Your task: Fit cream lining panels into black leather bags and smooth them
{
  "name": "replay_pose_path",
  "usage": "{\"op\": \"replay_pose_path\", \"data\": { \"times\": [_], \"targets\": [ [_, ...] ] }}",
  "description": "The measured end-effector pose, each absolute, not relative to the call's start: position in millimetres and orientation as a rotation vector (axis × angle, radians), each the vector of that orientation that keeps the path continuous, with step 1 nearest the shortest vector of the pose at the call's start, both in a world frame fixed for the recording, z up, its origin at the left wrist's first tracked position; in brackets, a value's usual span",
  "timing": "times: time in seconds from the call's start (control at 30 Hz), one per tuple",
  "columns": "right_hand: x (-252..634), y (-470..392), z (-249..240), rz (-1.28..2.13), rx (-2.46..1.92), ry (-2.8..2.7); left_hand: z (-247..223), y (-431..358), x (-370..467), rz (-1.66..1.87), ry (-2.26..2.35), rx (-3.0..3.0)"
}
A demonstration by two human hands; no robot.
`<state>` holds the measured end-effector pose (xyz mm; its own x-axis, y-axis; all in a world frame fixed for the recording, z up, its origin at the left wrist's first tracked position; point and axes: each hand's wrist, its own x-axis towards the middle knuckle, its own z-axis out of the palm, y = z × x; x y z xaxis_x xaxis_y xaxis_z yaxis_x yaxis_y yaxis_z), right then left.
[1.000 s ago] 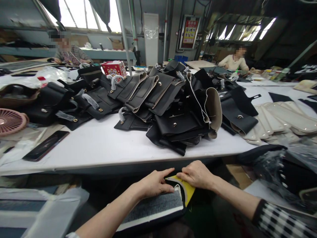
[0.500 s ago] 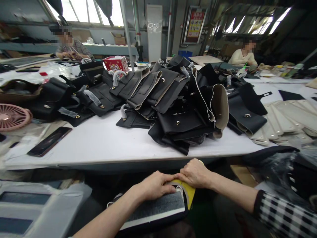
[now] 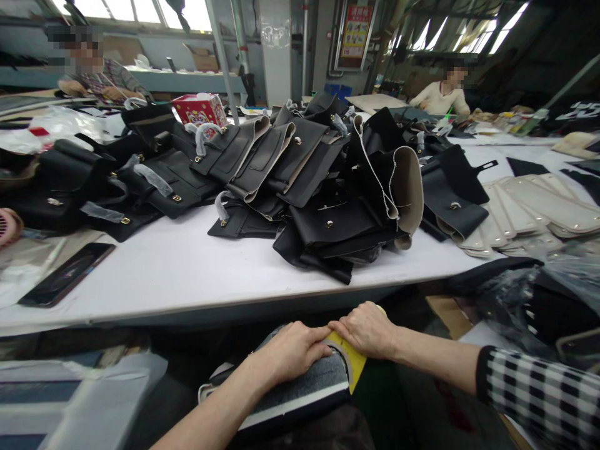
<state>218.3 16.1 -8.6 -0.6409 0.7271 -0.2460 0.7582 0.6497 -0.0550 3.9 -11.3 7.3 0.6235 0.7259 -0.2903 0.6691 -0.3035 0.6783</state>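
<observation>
Low in front of me, below the table edge, lies a dark grey padded panel (image 3: 304,381) with a white strip along its near side and a curved right end. My left hand (image 3: 288,353) lies over its upper edge, fingers closed on it near that end. Its index finger reaches to my right hand (image 3: 368,331). My right hand is closed on a yellow piece (image 3: 360,367) set against the panel's curved end. A pale yellow tip sticks out behind its knuckles. What the right palm covers is hidden.
Black leather bags (image 3: 328,219) are heaped on the white table (image 3: 164,269). A phone (image 3: 68,275) lies at left, a red box (image 3: 199,111) behind, cream panels (image 3: 534,206) at right. Two people sit across the table. Plastic-wrapped black material (image 3: 557,306) is at my right.
The view has shifted, with the table's things now further left and slightly higher. Both hands stay at the panel's end; the panel's top face looks more rounded and the pale loop there no longer shows.
</observation>
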Motion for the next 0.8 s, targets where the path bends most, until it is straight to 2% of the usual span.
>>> {"op": "replay_pose_path", "data": {
  "times": [0.2,0.43,0.6,0.8],
  "targets": [
    [214,-7,-11,-0.275,1.294,2.646,5,-23,1,0.093,1.107,2.122],
    [208,-28,-9,-0.369,1.413,2.662,14,-6,-6,0.064,0.951,1.75],
    [226,-38,-24,-0.725,1.605,2.631,2,10,0,0.036,1.026,1.636],
    [251,-48,-51,-1.165,2.066,2.35,-9,11,6,0.065,1.07,1.535]
  ]
}}
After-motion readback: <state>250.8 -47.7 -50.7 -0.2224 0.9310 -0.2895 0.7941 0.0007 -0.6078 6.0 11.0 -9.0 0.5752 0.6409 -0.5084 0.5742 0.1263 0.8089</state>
